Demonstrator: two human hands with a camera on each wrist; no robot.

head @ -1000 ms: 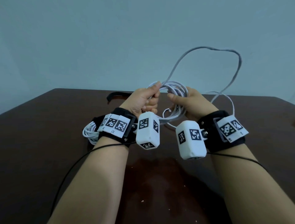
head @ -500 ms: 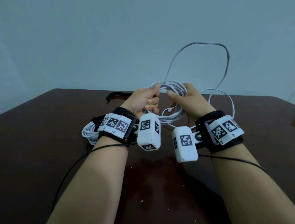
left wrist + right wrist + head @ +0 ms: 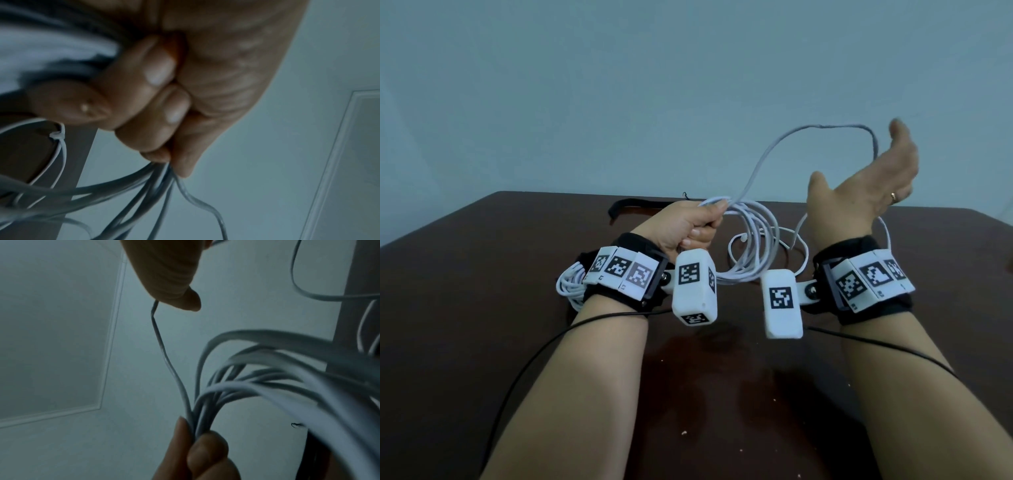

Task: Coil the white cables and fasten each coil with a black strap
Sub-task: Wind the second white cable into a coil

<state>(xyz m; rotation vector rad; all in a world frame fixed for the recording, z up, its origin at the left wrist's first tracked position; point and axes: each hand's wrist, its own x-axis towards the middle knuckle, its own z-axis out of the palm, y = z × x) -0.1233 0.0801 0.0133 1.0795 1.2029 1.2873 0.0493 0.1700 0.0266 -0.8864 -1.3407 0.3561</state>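
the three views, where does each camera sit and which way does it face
Head: worn on the head, facing forward and down at the table; shows both forearms, left hand, right hand.
Left wrist: under the left wrist, facing along the hand toward wall and ceiling; shows curled fingers gripping the white cable.
Right wrist: under the right wrist, facing upward; shows the right palm and the left hand's fingers below.
Shared: all show the left hand's cable bundle.

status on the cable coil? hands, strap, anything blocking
Left hand grips white cable coil; right hand raised, open, guiding loose loop. Black strap unused on table. Nothing blocking.
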